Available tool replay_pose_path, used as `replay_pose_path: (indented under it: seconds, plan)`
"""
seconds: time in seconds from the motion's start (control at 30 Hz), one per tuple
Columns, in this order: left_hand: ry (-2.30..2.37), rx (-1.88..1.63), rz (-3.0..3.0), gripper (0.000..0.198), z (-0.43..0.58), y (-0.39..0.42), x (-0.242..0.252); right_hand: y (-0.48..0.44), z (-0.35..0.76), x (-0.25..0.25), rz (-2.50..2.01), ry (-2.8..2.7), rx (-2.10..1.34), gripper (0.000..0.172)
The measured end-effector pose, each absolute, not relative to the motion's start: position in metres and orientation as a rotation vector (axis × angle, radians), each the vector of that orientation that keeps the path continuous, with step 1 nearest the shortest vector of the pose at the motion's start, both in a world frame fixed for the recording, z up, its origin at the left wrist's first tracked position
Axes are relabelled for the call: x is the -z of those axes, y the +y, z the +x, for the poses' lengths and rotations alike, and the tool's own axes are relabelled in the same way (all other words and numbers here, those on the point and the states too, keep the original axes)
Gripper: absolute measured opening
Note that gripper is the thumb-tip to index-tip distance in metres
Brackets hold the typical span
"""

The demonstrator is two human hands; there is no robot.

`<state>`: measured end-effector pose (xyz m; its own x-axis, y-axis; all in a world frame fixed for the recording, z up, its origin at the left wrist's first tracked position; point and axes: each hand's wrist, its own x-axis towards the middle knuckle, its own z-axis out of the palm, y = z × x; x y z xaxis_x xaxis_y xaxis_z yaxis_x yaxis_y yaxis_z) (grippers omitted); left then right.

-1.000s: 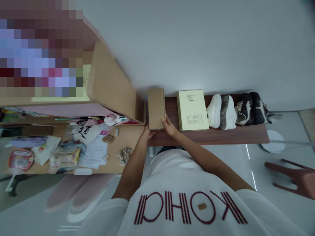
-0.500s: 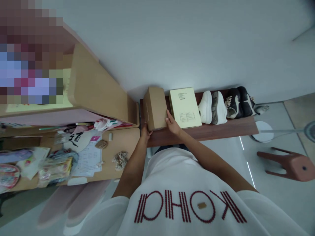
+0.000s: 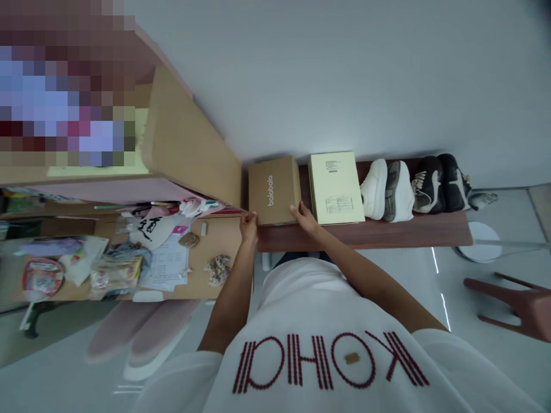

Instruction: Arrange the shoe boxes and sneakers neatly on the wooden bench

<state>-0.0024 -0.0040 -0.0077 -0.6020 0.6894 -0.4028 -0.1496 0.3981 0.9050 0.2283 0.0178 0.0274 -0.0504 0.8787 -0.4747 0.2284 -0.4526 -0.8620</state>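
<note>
A brown cardboard box printed "balabala" in white lies on a dark wooden bench, with its printed face toward me. My left hand pinches the box's lower left corner. My right hand grips its lower right edge. A pale yellow flat box sits just right of the brown box, apart from my right hand's fingers. The box's underside is hidden.
White sneakers and black sneakers stand along the bench. On the left, a tan desk holds papers, packets and a hand fan. A tall wooden panel rises beside the bench. A pink stool lies at lower right.
The brown box has turned between my hands. Its narrow upright shape has become a wider one, and the printed "balabala" face now shows. My hands have spread apart along its lower edge.
</note>
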Motion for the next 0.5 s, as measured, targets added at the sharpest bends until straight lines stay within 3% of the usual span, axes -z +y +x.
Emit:
replay_pose_path:
  seconds: [0.2, 0.5]
  plan:
    - [1.902, -1.271, 0.469, 0.027, 0.005, 0.001, 0.008, 0.015, 0.224, -0.013, -1.791, -1.015, -1.624, 0.096]
    - [1.954, -1.246, 0.584, 0.02, 0.019, 0.006, 0.006, 0.022, 0.225, -0.018, -1.785, -1.197, -1.57, 0.087]
